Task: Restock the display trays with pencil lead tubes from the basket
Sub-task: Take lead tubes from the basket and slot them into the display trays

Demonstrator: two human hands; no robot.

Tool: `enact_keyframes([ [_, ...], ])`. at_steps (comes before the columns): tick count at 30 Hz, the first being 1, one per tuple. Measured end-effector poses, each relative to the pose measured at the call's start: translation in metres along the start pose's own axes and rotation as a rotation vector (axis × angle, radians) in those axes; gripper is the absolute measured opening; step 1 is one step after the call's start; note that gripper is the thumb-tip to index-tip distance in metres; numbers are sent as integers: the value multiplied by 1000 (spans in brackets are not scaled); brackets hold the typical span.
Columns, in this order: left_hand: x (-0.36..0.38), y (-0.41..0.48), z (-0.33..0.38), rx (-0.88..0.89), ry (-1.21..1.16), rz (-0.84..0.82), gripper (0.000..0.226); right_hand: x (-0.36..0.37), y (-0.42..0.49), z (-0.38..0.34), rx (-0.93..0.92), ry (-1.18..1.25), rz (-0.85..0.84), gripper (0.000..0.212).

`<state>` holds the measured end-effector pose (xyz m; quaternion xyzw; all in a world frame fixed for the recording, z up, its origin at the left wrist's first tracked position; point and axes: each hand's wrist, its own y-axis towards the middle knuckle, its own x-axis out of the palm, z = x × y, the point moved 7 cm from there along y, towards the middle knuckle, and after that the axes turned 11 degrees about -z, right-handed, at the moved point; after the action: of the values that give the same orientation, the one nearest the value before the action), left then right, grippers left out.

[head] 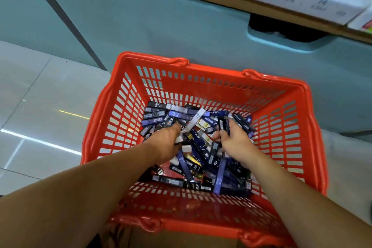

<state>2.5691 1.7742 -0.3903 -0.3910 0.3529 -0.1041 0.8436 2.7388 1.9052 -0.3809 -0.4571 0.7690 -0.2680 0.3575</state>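
The pencil lead tubes (182, 115) lie heaped in the red basket (201, 67), long axes pointing every way, directly under both hands. The left hand (167, 144) pinches a white tube (196, 120); the right hand (235, 140) grips several dark tubes (225, 125) upright. Both forearms slope down into the basket; the shelf (221, 0) lies ahead, above.

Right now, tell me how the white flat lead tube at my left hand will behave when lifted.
The white flat plastic lead tube, gripped at one end by the left hand, juts out straight, so probably stiff. Its flat sides suggest sliding, not rolling. It looks small, likely light, yet smooth, so it could slip among the loose dark lead tubes.
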Motion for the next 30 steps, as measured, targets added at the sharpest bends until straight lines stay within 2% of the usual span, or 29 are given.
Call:
enact_keyframes([
  [2,-9,-7,10,53,-75,35,28,-4,-5,-7,-23,88,37,47],
  [3,-14,-11,15,78,-106,49,29,-7,-8,-11,-25,131,62,49],
  [6,-27,-24,29,141,-241,51,43,-15,-20,-27,-14,272,131,29],
  [8,-37,-33,36,176,-320,42,48,-17,-30,-37,-16,409,151,23],
  [12,-60,-53,50,223,-445,111,21,-20,-56,-60,-49,609,64,4],
  [15,-84,-74,69,267,-482,178,10,-18,-79,-79,-43,581,-81,26],
  [18,-110,-100,88,310,-530,200,9,-20,-104,-106,-59,572,-211,53],
  [20,-129,-121,102,350,-542,221,15,-26,-124,-129,-76,552,-267,62],
  [24,-171,-170,134,445,-647,245,24,-37,-166,-177,-110,466,-324,58],
  [27,-193,-210,157,516,-748,180,29,-47,-198,-205,-126,359,-293,61],
  [30,-210,-245,178,587,-633,153,26,-52,-229,-234,-185,289,-295,53],
])
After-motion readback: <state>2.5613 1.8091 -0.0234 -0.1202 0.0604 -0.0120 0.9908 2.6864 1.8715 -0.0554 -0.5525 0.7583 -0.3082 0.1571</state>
